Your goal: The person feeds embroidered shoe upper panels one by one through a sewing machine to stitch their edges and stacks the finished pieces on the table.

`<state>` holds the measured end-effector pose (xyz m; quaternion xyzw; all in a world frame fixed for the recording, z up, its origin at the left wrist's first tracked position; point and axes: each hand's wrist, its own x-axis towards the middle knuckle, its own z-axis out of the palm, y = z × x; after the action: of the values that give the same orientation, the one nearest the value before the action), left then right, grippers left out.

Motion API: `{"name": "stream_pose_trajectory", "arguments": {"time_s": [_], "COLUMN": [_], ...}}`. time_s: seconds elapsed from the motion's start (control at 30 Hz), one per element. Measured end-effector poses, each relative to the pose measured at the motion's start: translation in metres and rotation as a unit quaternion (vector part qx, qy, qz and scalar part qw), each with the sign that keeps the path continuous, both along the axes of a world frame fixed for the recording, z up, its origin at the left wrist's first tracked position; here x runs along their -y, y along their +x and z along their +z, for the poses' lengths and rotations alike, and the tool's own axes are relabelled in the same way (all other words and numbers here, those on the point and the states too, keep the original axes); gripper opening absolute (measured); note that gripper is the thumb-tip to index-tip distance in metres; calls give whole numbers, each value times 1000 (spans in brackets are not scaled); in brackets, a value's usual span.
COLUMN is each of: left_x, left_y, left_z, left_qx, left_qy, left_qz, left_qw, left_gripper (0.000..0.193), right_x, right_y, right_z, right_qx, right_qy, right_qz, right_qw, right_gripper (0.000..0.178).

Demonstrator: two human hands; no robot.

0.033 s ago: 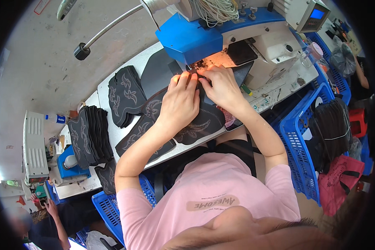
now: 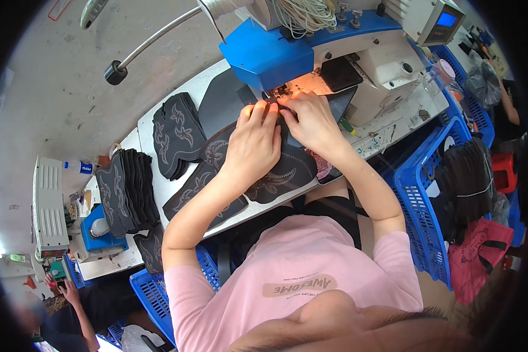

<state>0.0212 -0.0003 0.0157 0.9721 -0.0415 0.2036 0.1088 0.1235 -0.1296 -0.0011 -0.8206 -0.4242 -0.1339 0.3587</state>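
Observation:
Under the lit, blue-covered head of a sewing machine (image 2: 267, 56), my left hand (image 2: 252, 144) and my right hand (image 2: 315, 122) meet close to the needle area. Both grip a dark boot-upper panel (image 2: 287, 173) with curving stitched patterns, whose near part spreads below my wrists. My left fingers are bent and pressed down on it. On the right, thumb and forefinger pinch close to the needle, and the fingertips partly hide what lies between them. Another stitched panel (image 2: 193, 190) lies beneath my left forearm.
Left of the machine lie a few stitched panels (image 2: 179, 135) and a thick stack of them (image 2: 126, 190). A black phone-like slab (image 2: 341, 73) rests on the machine bed. Blue crates (image 2: 419, 202) stand at right. A co-worker's hand (image 2: 70, 291) shows at lower left.

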Motion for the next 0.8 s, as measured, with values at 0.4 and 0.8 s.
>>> {"name": "stream_pose_trajectory", "arguments": {"time_s": [0.4, 0.8], "left_x": [-19, -21], "left_y": [12, 14], "left_z": [4, -1], "left_qx": [15, -4], "left_qy": [-42, -44], "left_qz": [-41, -30], "left_qw": [998, 999], "left_gripper": [33, 33], "right_x": [-5, -5], "right_y": [5, 8], "right_z": [-3, -4], "right_qx": [-45, -43], "right_qy": [-11, 24], "right_qz": [-25, -24], "right_qw": [999, 999], "right_gripper": [23, 22]}}
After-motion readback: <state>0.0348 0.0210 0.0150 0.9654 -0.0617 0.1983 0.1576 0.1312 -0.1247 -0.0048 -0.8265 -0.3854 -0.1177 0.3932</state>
